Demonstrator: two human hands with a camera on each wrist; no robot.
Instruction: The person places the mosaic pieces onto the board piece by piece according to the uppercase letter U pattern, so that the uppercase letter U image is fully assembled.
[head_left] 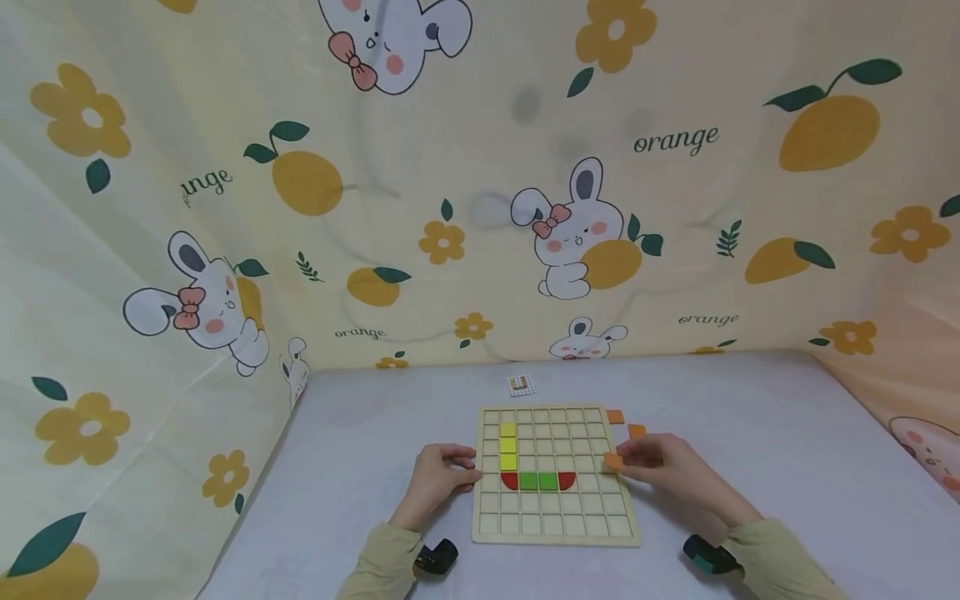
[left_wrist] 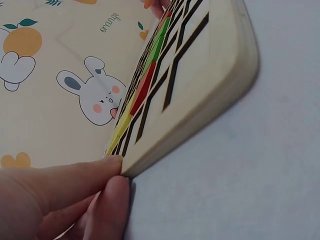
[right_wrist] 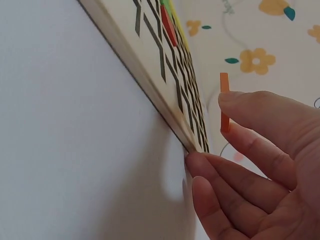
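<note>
In the head view, my left hand point(head_left: 441, 482) is at the left edge of a wooden grid board point(head_left: 555, 533). The left wrist view shows the thumb point(left_wrist: 80, 180) on the rim and another finger against the side, holding the edge. My right hand point(head_left: 671, 468) pinches an orange square tile point(right_wrist: 225, 102) between thumb and index finger, over the board's right edge. Its other fingers touch the board's side in the right wrist view. Yellow squares point(head_left: 508, 445) form a column on the grid. Below them, green squares point(head_left: 538, 481) lie between two red rounded pieces point(head_left: 567, 481).
Two loose orange tiles lie on the table off the board's right side, one of them a tile point(head_left: 615, 417) by the upper corner. A small pattern card point(head_left: 521, 385) lies behind the board. A printed cloth point(head_left: 480, 167) hangs around the white table point(head_left: 360, 417).
</note>
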